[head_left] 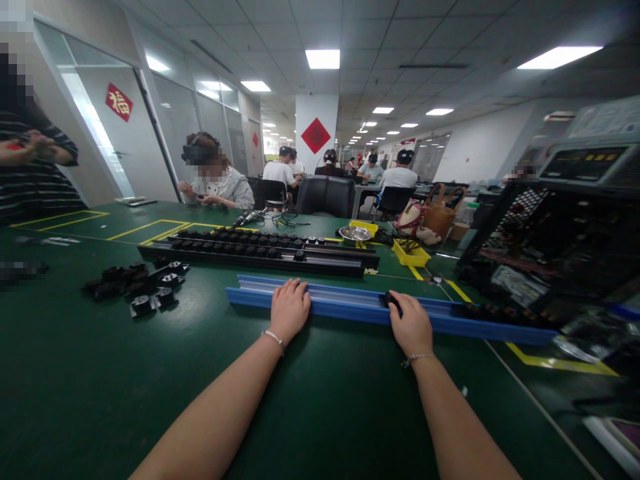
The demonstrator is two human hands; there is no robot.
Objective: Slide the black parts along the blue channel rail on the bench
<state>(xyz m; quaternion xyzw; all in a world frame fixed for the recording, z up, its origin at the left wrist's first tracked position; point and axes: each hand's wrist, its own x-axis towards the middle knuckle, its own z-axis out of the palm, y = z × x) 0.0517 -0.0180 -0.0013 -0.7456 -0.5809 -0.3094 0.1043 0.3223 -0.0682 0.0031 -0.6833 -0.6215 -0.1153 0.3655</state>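
Note:
A long blue channel rail (345, 313) lies across the green table in front of me. My left hand (291, 310) is closed over its near wall, left of the middle, fingers reaching into the groove. My right hand (411, 323) is closed on a small black part (393, 301) sitting in the groove; the fingers partly hide it. Several similar black parts (500, 315) stand in a row at the rail's right end. Behind the blue rail lie black rails (320, 263) carrying rows of black parts. A loose pile of black parts (123, 280) is at the left.
An open computer case (530, 247) stands at the right, beside clear plastic bags (590, 340). Farther back are a yellow tray (411, 253) and a round metal dish (355, 233). Across the table a person (215, 177) sits handling something; another stands at far left. Yellow tape marks the tabletop.

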